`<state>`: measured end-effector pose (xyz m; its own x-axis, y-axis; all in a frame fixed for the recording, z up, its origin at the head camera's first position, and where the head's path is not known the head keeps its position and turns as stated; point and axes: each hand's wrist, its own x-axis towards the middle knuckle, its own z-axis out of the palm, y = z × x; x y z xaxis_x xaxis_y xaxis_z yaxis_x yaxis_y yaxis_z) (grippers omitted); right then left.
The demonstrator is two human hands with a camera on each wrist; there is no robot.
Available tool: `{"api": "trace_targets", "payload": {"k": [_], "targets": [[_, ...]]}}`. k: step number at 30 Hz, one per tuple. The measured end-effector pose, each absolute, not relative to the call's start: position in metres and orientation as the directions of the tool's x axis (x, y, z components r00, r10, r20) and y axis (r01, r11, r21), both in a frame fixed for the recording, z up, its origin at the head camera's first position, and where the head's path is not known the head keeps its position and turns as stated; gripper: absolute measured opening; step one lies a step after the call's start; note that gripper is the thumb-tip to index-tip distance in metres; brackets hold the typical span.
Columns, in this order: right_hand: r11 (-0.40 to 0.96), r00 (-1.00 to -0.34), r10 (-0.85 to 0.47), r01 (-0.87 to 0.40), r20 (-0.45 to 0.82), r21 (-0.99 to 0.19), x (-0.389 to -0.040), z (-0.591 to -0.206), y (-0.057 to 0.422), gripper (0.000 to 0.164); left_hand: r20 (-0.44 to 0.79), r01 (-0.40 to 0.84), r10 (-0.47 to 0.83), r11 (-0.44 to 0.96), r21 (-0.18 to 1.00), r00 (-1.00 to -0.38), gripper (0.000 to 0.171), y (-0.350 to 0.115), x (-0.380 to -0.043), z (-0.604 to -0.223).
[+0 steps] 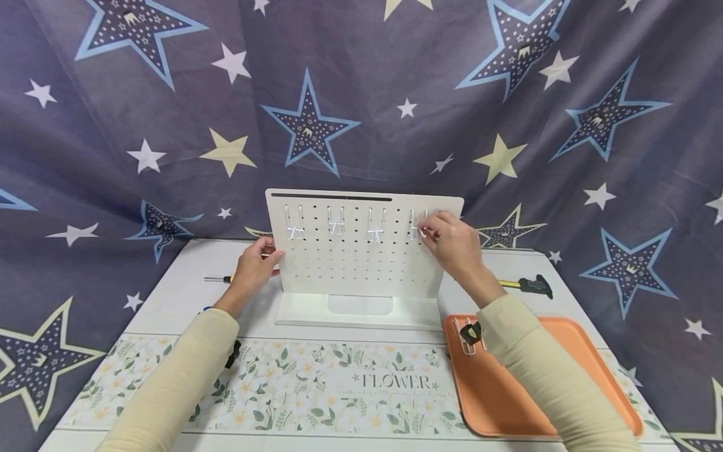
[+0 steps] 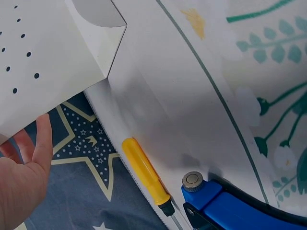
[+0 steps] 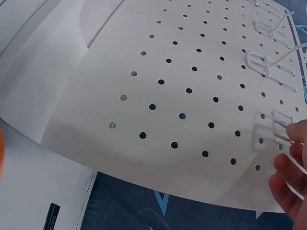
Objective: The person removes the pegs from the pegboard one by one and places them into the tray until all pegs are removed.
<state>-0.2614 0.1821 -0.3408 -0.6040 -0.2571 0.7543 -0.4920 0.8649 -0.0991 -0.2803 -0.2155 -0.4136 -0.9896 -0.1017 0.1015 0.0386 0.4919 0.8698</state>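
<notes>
A white pegboard [image 1: 361,263] stands upright on its base, with three white wire hooks in its upper rows, such as this left hook [image 1: 294,225]. My right hand [image 1: 454,242] pinches another white wire hook [image 3: 280,125] against the board's upper right part. The fingertips partly cover that hook in the right wrist view. At the board's left edge, my left hand [image 1: 255,267] holds the side, thumb toward the front and fingers around the edge. Those fingers [image 2: 44,139] show right at the edge in the left wrist view.
An orange tray [image 1: 491,402] at the right bears white wire hooks [image 1: 462,338] and a small black object [image 1: 471,333]. A yellow-handled screwdriver [image 2: 144,167] and a blue tool [image 2: 235,206] lie left of the board. A black and yellow tool [image 1: 533,286] lies behind the right arm.
</notes>
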Motion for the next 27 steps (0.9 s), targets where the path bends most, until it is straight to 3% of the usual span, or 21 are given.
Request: {"api": "trace_targets", "payload": {"k": [7,16,27], "targets": [[0.861,-0.555,-0.274,-0.505,0.786,-0.057,-0.262,-0.342,0.183,0.011,0.095,0.033,-0.105,0.487,0.873,-0.990,0.025,-0.214,-0.281,-0.413],[0.837,-0.413,-0.325,-0.544,0.851,0.056,-0.267,-0.351,0.187,0.012,0.077,0.009,-0.112,0.509,0.860,-0.991,0.026,-0.214,-0.282,-0.414],[0.818,-0.397,-0.297,-0.575,0.869,0.017,-0.270,-0.358,0.188,0.011,0.064,-0.007,-0.122,0.510,0.860,-0.991,0.026,-0.212,-0.283,-0.414]]}}
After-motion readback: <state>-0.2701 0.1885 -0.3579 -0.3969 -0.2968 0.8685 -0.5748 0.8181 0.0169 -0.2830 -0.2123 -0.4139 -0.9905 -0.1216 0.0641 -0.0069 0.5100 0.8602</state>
